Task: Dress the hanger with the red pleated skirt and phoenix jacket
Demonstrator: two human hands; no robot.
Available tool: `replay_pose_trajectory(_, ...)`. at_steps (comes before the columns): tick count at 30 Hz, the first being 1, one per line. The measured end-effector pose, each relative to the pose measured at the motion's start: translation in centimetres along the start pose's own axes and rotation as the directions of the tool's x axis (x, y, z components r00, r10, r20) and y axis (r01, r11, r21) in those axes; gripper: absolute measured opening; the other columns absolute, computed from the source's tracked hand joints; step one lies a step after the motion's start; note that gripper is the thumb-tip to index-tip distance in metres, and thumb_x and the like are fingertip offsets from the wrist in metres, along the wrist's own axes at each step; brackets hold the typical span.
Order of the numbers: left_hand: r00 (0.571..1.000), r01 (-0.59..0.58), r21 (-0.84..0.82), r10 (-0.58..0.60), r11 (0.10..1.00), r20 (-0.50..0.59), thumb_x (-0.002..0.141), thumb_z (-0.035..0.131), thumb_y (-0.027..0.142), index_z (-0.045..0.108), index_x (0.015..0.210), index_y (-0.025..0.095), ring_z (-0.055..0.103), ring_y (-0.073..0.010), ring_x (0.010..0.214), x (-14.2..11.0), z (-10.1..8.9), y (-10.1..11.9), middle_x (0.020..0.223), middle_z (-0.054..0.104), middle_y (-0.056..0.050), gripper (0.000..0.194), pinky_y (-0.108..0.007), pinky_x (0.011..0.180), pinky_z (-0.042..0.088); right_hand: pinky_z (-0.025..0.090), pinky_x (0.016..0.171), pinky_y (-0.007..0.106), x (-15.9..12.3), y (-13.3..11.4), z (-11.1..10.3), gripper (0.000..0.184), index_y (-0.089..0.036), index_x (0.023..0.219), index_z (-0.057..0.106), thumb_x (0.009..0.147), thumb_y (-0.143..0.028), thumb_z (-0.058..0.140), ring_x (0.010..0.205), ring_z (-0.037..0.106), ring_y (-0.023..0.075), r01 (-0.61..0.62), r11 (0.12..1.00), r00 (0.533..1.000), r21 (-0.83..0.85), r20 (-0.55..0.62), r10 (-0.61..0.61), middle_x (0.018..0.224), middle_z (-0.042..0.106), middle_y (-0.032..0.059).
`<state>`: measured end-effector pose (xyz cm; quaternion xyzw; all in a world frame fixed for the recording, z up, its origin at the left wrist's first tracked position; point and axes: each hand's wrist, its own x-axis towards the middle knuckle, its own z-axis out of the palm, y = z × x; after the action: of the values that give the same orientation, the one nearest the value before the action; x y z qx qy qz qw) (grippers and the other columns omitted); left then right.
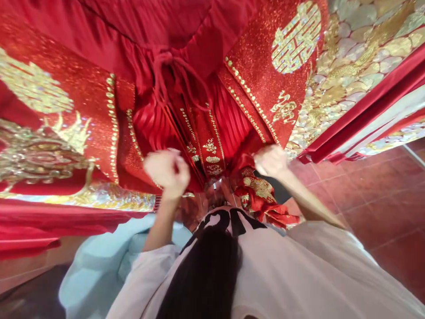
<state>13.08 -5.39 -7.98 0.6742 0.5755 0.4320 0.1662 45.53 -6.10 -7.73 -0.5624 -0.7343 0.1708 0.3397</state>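
Note:
A red pleated skirt (229,99) hangs in front of me, with a centre panel (210,146) trimmed in gold beads. Over its top falls a tied red cord (166,73). My left hand (166,173) is curled, its thumb and fingers close together, at the left border of the red cloth; motion blurs it, and whatever it holds is hidden. At the skirt's right side, my right hand (270,161) is closed on red fabric. Below and between the hands lies a bunched red cloth with gold embroidery (262,188).
Sequinned red panels with gold emblems (297,37) spread on both sides. Pale scale-like decoration (358,48) covers the right edge. A light blue padded seat (96,261) is at lower left. Reddish floor tiles (372,199) show at right.

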Motion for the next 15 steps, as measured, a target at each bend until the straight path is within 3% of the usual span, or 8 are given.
replay_pose_trajectory(1, 0.992, 0.094, -0.096, -0.084, 0.991, 0.099, 0.081, 0.054, 0.025, 0.061, 0.092, 0.018, 0.049, -0.0298, 0.114, -1.8, 3.5, 0.0, 0.102, 0.062, -0.012, 0.015, -0.05, 0.103, 0.031, 0.049, 0.091, 0.043, -2.5, 1.9, 1.7, 0.022, -0.021, 0.087, 0.072, 0.082, -0.033, 0.054, 0.094, 0.063, 0.0231, -0.078, 0.995, 0.993, -0.058, 0.087, 0.083, 0.089, 0.069, 0.0079)
replay_pose_trajectory(2, 0.946, 0.225, -0.207, -0.162, 0.952, 0.282, 0.081, 0.053, 0.022, 0.062, 0.094, 0.018, 0.048, -0.028, 0.117, -3.3, 7.1, 0.1, 0.108, 0.061, -0.012, 0.016, -0.047, 0.106, 0.029, 0.049, 0.091, 0.042, -4.8, 3.6, 3.2, 0.024, -0.018, 0.088, 0.072, 0.083, -0.031, 0.051, 0.092, 0.063, 0.0229, -0.147, 0.979, 0.977, -0.142, 0.137, 0.166, 0.089, 0.07, 0.0096)
replay_pose_trajectory(3, 0.906, 0.282, -0.243, -0.174, 0.928, 0.387, 0.081, 0.053, 0.02, 0.062, 0.097, 0.017, 0.051, -0.0262, 0.115, -4.7, 10.7, 0.2, 0.111, 0.061, -0.012, 0.019, -0.044, 0.104, 0.034, 0.047, 0.094, 0.041, -6.8, 5.1, 4.5, 0.029, -0.015, 0.094, 0.071, 0.085, -0.031, 0.048, 0.096, 0.062, 0.0233, -0.219, 0.95, 0.951, -0.225, 0.17, 0.259, 0.095, 0.069, 0.0117)
replay_pose_trajectory(5, 0.777, 0.419, -0.273, -0.186, 0.866, 0.601, 0.077, 0.058, 0.016, 0.061, 0.103, 0.013, 0.059, -0.024, 0.105, -6.8, 16.9, 0.2, 0.113, 0.063, -0.014, 0.026, -0.039, 0.097, 0.043, 0.044, 0.097, 0.04, -10.0, 7.0, 6.1, 0.042, -0.008, 0.115, 0.063, 0.089, -0.032, 0.04, 0.109, 0.057, 0.0248, -0.346, 0.874, 0.888, -0.341, 0.182, 0.423, 0.116, 0.063, 0.0168)
replay_pose_trajectory(7, 0.697, 0.482, -0.265, -0.183, 0.835, 0.693, 0.075, 0.062, 0.017, 0.059, 0.107, 0.01, 0.058, -0.0254, 0.11, -8.2, 21.7, -0.3, 0.117, 0.062, -0.017, 0.033, -0.038, 0.099, 0.042, 0.046, 0.093, 0.037, -11.7, 7.9, 6.9, 0.049, -0.006, 0.127, 0.055, 0.092, -0.034, 0.035, 0.111, 0.057, 0.0246, -0.397, 0.841, 0.854, -0.368, 0.188, 0.485, 0.123, 0.06, 0.0182)
replay_pose_trajectory(9, 0.648, 0.525, -0.263, -0.179, 0.81, 0.741, 0.078, 0.061, 0.021, 0.056, 0.116, 0.008, 0.053, -0.0264, 0.12, -8.9, 24.8, -1.1, 0.127, 0.057, -0.019, 0.04, -0.039, 0.106, 0.037, 0.048, 0.086, 0.031, -12.3, 8.2, 7.3, 0.047, -0.011, 0.128, 0.056, 0.095, -0.035, 0.033, 0.103, 0.062, 0.0227, -0.421, 0.816, 0.82, -0.396, 0.218, 0.529, 0.116, 0.064, 0.0159)
replay_pose_trajectory(11, 0.616, 0.556, -0.268, -0.173, 0.787, 0.769, 0.082, 0.059, 0.025, 0.051, 0.123, 0.007, 0.046, -0.0261, 0.127, -8.9, 26.5, -1.6, 0.134, 0.051, -0.02, 0.045, -0.038, 0.11, 0.031, 0.047, 0.082, 0.03, -12.4, 7.9, 7.4, 0.044, -0.014, 0.124, 0.059, 0.097, -0.035, 0.032, 0.095, 0.065, 0.0226, -0.437, 0.789, 0.793, -0.431, 0.23, 0.564, 0.105, 0.068, 0.0151)
replay_pose_trajectory(15, 0.556, 0.603, -0.306, -0.113, 0.737, 0.823, 0.081, 0.063, 0.029, 0.051, 0.124, 0.009, 0.048, -0.0236, 0.125, -8.1, 27.4, -1.5, 0.135, 0.051, -0.017, 0.049, -0.034, 0.108, 0.033, 0.047, 0.081, 0.033, -12.9, 6.1, 7.3, 0.043, -0.011, 0.123, 0.059, 0.097, -0.032, 0.032, 0.091, 0.066, 0.0262, -0.461, 0.745, 0.773, -0.482, 0.195, 0.604, 0.103, 0.067, 0.0193)
